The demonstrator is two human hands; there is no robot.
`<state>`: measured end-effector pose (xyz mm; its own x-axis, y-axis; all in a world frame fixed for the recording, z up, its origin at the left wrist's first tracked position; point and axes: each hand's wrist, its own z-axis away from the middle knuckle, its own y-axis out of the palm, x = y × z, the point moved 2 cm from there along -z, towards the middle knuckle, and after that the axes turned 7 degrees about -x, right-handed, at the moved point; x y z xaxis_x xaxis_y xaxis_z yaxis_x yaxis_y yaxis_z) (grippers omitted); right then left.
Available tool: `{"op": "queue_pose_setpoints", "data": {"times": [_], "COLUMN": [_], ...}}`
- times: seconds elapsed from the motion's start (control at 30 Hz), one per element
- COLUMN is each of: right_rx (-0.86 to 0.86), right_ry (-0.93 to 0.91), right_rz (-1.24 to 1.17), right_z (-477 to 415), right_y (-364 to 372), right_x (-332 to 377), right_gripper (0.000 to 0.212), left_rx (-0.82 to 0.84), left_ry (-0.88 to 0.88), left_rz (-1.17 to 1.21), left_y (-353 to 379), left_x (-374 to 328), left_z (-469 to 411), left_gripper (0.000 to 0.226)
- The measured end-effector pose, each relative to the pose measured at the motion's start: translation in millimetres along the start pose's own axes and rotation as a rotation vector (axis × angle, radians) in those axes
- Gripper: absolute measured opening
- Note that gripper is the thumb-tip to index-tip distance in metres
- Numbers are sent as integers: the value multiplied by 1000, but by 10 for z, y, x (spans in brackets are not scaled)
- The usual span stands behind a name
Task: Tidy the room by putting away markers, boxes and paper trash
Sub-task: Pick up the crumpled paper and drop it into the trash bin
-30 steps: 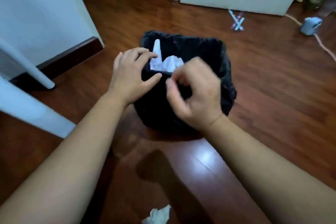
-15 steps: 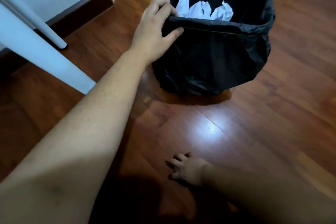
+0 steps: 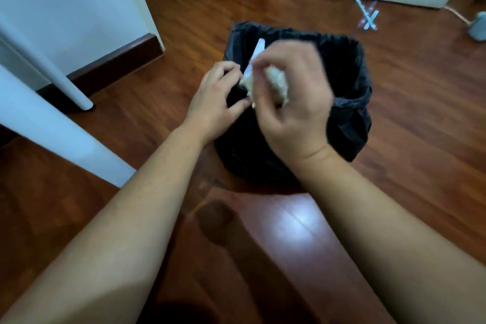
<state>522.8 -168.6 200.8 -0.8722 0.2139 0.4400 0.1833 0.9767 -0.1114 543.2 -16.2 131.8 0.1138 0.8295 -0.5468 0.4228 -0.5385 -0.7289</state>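
Crumpled paper (image 3: 276, 84) (no clear long axis) in right hand (image 3: 292, 102) over bin (image 3: 349, 81)

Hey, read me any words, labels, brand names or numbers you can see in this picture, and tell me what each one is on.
None: no readable text anywhere in this view.
Black bin bag: plain, no print.
Crumpled paper in the right hand: motion-blurred, no writing can be made out.
Crossed markers on the floor: too small and blurred to read any label.
Small blue device at the right edge: no legible marking.
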Motion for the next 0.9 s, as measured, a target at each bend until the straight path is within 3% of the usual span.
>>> {"op": "queue_pose_setpoints", "data": {"times": [0.07,0.2,0.23,0.37,0.47,0.53,0.57,0.67,0.73,0.8,0.9], "right_rx": [-90,411,446,278,206,220,257,519,923,1184,1186], "right_ry": [-13,282,327,413,542,640,587,246,275,309,371], "right_rz": [44,270,317,493,648,591,546,608,744,889,913], "right_z": [-338,-352,-308,-214,-98,4,67,53,-80,-164,-327], "right_y": [-82,-114,-166,-387,-510,-573,-583,-523,-450,-406,-435], "right_x": [-110,-620,-700,-845,-1005,-1045,-1054,-995,-1002,-1057,-1020], "right_gripper": [9,38,38,30,39,44,44,51,59,36,20], "left_rx": [-15,-43,-43,-43,-81,-98,-101,-147,-116,77,268], "left_ry": [-3,-20,-26,-55,-52,-74,-84,7,143,168,57], "left_rz": [2,1,1,5,15,39,46,-142,-349,-422,-463], "left_y": [3,-13,-12,5,17,28,29,-4,-44,-30,-29], "left_x": [-5,-45,-53,-56,-76,-108,-129,-148,-178,-279,-580], "left_z": [4,18,19,19,30,44,51,33,-58,-177,-254], "left_gripper": [34,25,25,26,26,30,32,32,30,24,18]}}
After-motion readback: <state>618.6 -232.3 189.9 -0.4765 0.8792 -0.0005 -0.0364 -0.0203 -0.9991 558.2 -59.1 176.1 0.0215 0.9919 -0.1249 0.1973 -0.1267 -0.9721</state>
